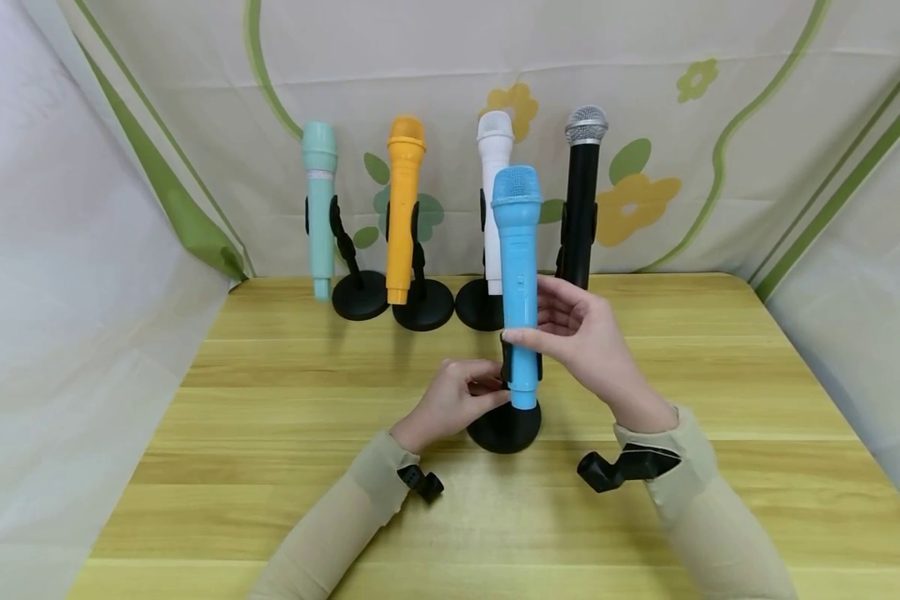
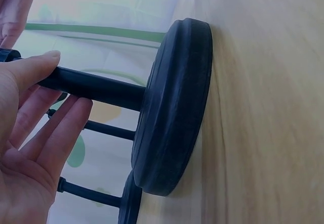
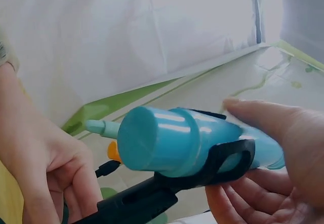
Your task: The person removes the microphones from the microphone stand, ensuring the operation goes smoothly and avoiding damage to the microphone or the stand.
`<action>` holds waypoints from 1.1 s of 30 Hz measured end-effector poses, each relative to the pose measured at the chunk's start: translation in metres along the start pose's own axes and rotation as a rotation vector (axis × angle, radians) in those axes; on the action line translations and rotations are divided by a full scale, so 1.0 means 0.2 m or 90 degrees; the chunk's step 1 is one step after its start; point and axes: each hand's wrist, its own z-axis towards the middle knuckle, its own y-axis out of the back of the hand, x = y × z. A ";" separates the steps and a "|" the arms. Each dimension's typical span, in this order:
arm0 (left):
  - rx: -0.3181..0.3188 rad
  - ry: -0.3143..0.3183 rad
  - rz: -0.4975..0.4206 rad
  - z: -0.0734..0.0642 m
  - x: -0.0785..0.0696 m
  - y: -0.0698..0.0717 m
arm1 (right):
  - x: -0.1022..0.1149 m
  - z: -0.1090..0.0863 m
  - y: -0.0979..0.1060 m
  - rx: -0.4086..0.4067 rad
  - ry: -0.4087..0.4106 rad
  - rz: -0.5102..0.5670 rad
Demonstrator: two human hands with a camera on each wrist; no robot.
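A blue microphone (image 1: 520, 267) sits upright in the clip (image 3: 238, 158) of a black desk stand (image 1: 498, 433). My right hand (image 1: 600, 342) grips the lower half of its body, thumb across the front and fingers curled behind. Lower down, my left hand (image 1: 450, 404) holds the stand by its post (image 2: 109, 88), thumb on one side and fingers on the other. In the left wrist view the round base (image 2: 174, 107) is at the wooden tabletop. The right wrist view looks at the microphone's bottom end, with the clip arms around it.
Along the table's back edge stand a mint microphone (image 1: 321, 225), an orange one (image 1: 402, 217), a white one (image 1: 492, 158) and a black one with a silver head (image 1: 583, 200), in black stands. Behind them hangs a flowered curtain (image 1: 435, 50). The wooden table (image 1: 270, 467) spreads around my arms.
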 end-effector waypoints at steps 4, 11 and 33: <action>0.001 0.008 -0.003 0.00 -0.02 0.00 | 0.02 -0.02 0.02 0.034 -0.025 -0.023; 0.019 -0.003 -0.027 0.00 -0.16 0.03 | 0.01 -0.02 0.04 0.066 -0.059 -0.046; 0.026 -0.009 -0.023 0.00 -0.04 0.00 | -0.02 0.01 0.02 0.056 0.090 -0.020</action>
